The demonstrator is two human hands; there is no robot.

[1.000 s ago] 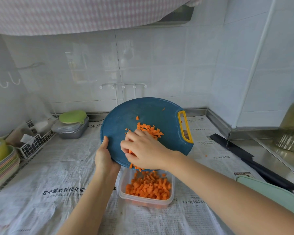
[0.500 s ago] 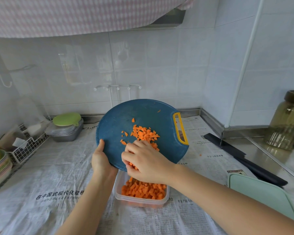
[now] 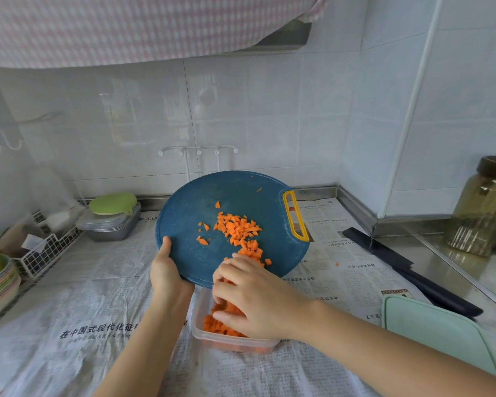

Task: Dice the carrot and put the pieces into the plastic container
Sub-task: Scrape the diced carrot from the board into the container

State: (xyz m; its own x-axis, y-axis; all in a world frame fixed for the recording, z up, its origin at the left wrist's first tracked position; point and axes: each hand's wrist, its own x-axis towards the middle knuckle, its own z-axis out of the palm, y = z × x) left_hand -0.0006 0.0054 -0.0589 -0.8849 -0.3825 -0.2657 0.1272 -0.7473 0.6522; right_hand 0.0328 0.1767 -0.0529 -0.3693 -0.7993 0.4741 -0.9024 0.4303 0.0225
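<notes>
Blue cutting board [image 3: 229, 196] tipped over the plastic container [image 3: 197, 318], with carrot dice [image 3: 238, 229] on both.

We hold the board tilted, its low edge just above the container. Our left hand [image 3: 165, 270] clamps the board's lower left rim, thumb on the top face and fingers hidden beneath. Our right hand [image 3: 249, 299] lies across the board's lower edge and over the container, fingers loosely bent and touching the dice, closed on nothing that we can see. A loose heap of dice sits right of the board's middle and trails down to that hand, and more fill the container under it. A yellow handle [image 3: 295, 216] lines the board's right edge. Right of the board a dark knife [image 3: 413, 273] lies on newspaper [image 3: 69, 282], with a pale green lid [image 3: 430, 333] below the knife.
</notes>
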